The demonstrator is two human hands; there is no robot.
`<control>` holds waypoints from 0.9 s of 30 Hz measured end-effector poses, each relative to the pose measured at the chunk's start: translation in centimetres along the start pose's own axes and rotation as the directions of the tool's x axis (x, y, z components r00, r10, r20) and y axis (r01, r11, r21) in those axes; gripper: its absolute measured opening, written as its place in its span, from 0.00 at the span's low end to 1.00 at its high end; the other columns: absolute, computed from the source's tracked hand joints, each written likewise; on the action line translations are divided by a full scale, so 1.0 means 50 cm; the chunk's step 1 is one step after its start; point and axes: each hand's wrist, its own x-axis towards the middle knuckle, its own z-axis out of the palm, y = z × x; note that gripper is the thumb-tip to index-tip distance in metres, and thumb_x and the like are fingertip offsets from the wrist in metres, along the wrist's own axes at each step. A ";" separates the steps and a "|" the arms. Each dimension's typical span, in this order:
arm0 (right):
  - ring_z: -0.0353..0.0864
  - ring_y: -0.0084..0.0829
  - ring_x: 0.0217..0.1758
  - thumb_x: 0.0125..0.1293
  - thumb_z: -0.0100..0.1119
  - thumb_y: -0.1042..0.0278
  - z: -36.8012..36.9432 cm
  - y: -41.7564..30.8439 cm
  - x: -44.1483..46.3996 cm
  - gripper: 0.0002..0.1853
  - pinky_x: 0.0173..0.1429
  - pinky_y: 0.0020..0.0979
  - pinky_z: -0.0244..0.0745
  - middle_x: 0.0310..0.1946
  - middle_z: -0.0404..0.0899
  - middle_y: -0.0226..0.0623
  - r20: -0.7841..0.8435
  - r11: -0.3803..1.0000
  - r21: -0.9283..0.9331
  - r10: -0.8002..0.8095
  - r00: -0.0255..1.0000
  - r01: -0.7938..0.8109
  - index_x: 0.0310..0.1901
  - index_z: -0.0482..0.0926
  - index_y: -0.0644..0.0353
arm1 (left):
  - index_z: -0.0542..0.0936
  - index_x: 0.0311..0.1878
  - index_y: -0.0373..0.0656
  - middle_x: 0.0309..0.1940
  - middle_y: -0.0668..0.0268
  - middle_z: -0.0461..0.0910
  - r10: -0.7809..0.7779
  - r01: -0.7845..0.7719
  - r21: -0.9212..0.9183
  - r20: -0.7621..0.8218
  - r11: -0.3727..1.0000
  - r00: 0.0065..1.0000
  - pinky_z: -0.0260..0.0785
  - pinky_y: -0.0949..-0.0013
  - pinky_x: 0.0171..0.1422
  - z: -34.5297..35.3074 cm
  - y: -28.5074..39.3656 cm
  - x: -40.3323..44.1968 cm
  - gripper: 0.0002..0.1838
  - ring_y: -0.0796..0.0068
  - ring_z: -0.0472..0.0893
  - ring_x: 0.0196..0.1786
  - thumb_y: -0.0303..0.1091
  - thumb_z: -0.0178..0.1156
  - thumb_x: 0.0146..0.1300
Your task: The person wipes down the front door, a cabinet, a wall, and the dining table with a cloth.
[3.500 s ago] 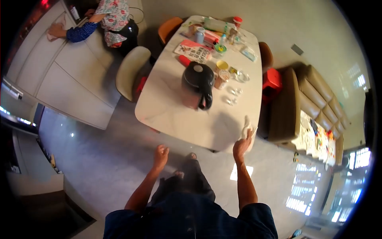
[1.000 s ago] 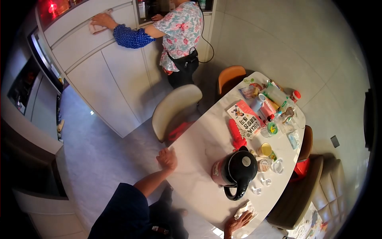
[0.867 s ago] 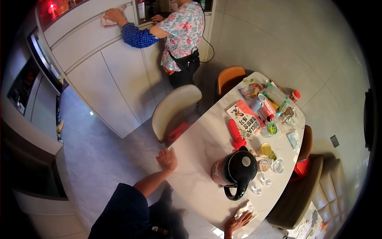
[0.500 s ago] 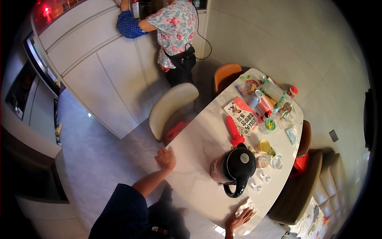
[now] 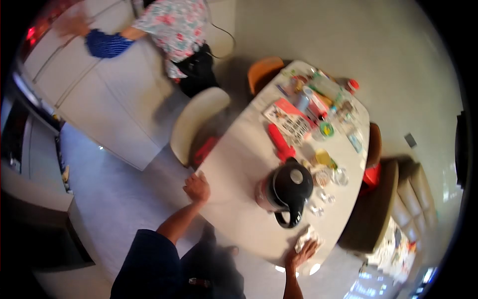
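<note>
Down at the bench (image 5: 234,162) edge now is the left hand (image 5: 197,187), off in the air earlier: fingers bent, and whether they grip, I can't tell. Right hand (image 5: 301,254), fingers slightly apart, lies on the white cloth (image 5: 305,234) at the near end. Next, the kettle (image 5: 290,185), clear cups (image 5: 316,209) beside it, then the book (image 5: 288,119). Beyond, a co-worker (image 5: 174,32) stretches an arm along the cabinet (image 5: 107,102).

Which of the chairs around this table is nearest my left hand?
The cream chair, just beyond your left hand. The orange chair stands farther along the same side of the table; the brown chair is across it.
</note>
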 end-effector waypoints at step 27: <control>0.46 0.48 0.79 0.62 0.50 0.63 -0.028 -0.026 0.023 0.34 0.79 0.50 0.37 0.74 0.53 0.49 0.162 0.977 -0.046 0.214 0.963 -0.209 0.72 0.60 0.54 | 0.71 0.57 0.38 0.55 0.54 0.74 -0.048 0.049 0.003 0.272 0.999 0.961 0.69 0.49 0.56 -0.026 0.008 0.011 0.30 0.53 0.73 0.59 0.57 0.40 0.73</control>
